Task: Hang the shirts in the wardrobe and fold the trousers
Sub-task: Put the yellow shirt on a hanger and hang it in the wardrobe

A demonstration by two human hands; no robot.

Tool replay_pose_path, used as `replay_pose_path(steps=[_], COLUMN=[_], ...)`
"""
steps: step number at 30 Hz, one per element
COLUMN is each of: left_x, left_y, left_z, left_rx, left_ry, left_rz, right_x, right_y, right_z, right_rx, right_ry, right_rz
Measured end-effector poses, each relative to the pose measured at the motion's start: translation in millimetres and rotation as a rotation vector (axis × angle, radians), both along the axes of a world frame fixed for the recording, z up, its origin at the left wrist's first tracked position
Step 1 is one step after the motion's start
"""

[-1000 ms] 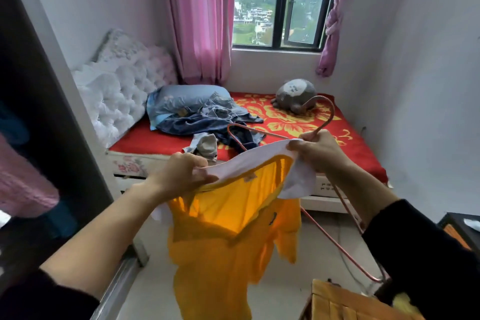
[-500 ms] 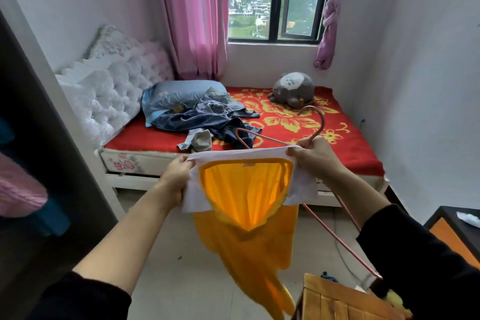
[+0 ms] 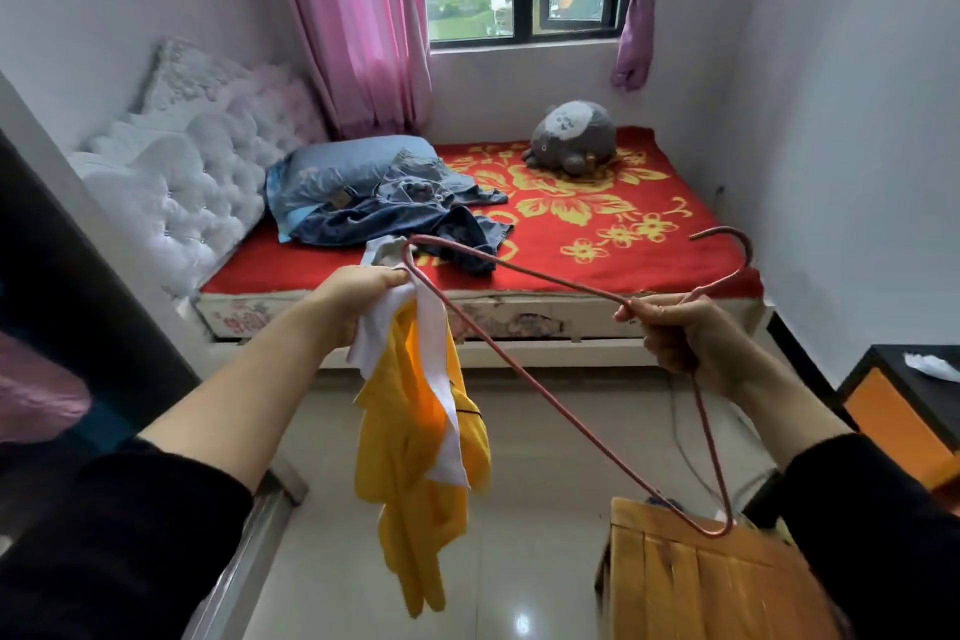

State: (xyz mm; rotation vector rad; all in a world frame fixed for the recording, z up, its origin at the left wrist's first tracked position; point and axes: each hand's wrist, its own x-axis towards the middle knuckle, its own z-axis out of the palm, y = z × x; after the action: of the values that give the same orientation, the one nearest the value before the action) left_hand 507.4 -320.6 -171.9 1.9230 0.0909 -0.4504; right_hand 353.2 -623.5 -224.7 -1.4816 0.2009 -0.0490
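Hands work apart on one shirt. That yellow shirt hangs bunched from a single grip, so the pink wire hanger could snag the cloth or miss the opening, and the shirt could slide off toward the floor. Left hand has its fingers curled tight round the shirt's white edge, right at the hanger's left corner; whether that corner is inside, I cannot tell. Right hand closes round the wire below the hook. Jeans lie unfolded on the bed.
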Motion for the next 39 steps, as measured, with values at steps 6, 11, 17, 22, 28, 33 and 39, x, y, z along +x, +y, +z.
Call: replay_pose_path(steps=[6,11,17,22,28,33,39], left_x=[-3.4,-2.2,-15.0,-18.5,-34.2,-35.4,-26.1], left_y=[11.5,36.9,33.0,34.6,43.9,61.5,74.3], left_z=[-0.9,-0.8,6.7,11.7,12.9,13.3,-13.3], left_rx=[0.059,0.057,0.027,0.029,-0.118,0.196,0.593], left_ry=[-0.058,-0.11,-0.166,-0.161,-0.067,-0.446,-0.818], left_rz=[0.056,0.06,-0.089,-0.166,-0.203,-0.374,-0.42], right_x=[3.7,17.2,47.4,67.6,74.6,72.2,76.1], right_y=[17.2,40.2,117.6,162.5,171.9,176.9,181.6], right_z=[-11.1,-0.3,5.9,3.8,9.4,22.0,19.8], right_rx=[-0.196,-0.339,-0.394,-0.576,-0.245,-0.182,-0.303], right_ry=[0.022,0.027,-0.01,-0.037,-0.112,-0.197,-0.354], right_rz=[0.069,0.114,0.245,0.383,0.207,0.14,0.009])
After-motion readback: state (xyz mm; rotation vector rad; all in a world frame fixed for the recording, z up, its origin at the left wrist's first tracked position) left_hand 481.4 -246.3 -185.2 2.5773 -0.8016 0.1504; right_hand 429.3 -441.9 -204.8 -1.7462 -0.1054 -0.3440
